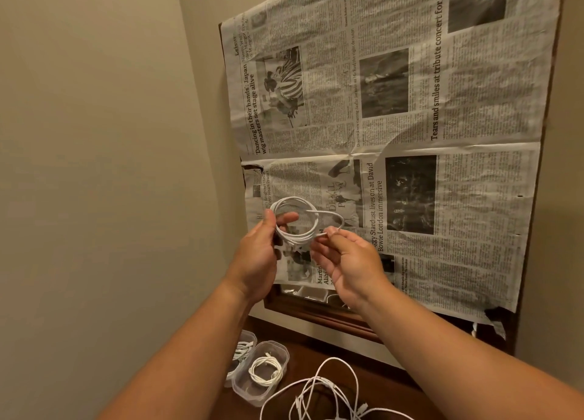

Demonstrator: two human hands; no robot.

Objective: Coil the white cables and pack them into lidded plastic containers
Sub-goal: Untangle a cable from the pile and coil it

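- You are facing a crumpled grey newspaper sheet (pixel 395 87) with its print running sideways; its upper half is showing "'Dancing in their hands': Japan wig masters set stage alive".
- Further right, it is reading "Tears and smiles at tribute concert for Swis", the picture's edge cutting it off.
- Between those, a smaller line is reading "Director knew casting Jaafar Jackson", the rest blurring.
- The lower half is showing "ggy Stardust lives on at David Bowie London immersive".
- "Martin" and "Alibi" are showing beside your right hand (pixel 350 261), which is hiding the rest.
- The body print is staying too small to read.
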